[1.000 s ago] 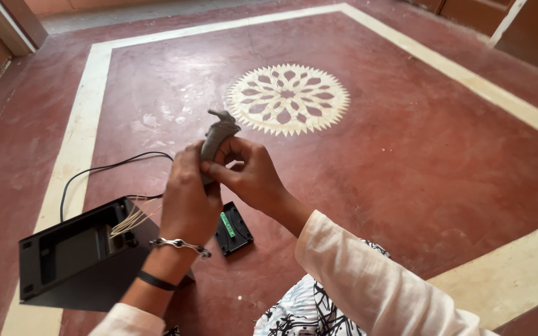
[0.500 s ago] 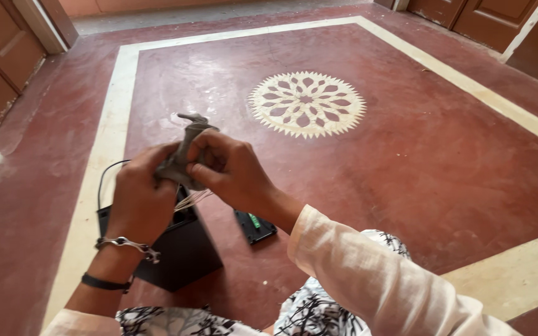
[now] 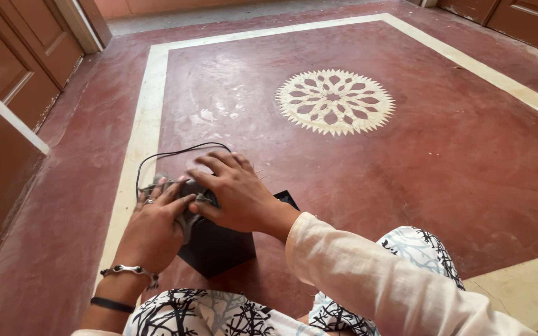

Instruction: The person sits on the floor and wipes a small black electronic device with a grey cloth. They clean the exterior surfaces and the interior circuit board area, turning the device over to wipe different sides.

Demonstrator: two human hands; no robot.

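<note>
A black box (image 3: 216,246) stands on the red floor in front of my knees. Both hands are pressed down on its top. My left hand (image 3: 157,224), with a metal bracelet and a dark band at the wrist, grips a crumpled grey cloth (image 3: 185,190) against the box. My right hand (image 3: 235,193) lies over the same cloth from the right, fingers spread. A black cable (image 3: 175,152) loops from the box across the floor behind my hands. A small black panel (image 3: 286,198) peeks out just behind my right wrist.
The red floor carries a cream star-shaped medallion (image 3: 334,101) and a cream border stripe (image 3: 138,130). Brown wooden doors (image 3: 17,56) stand at the left, more at the far right. My patterned clothing (image 3: 231,314) fills the bottom edge.
Both hands have come down from chest height with the grey cloth and now press it on top of the box. The view has shifted, and the small black panel is mostly hidden.
</note>
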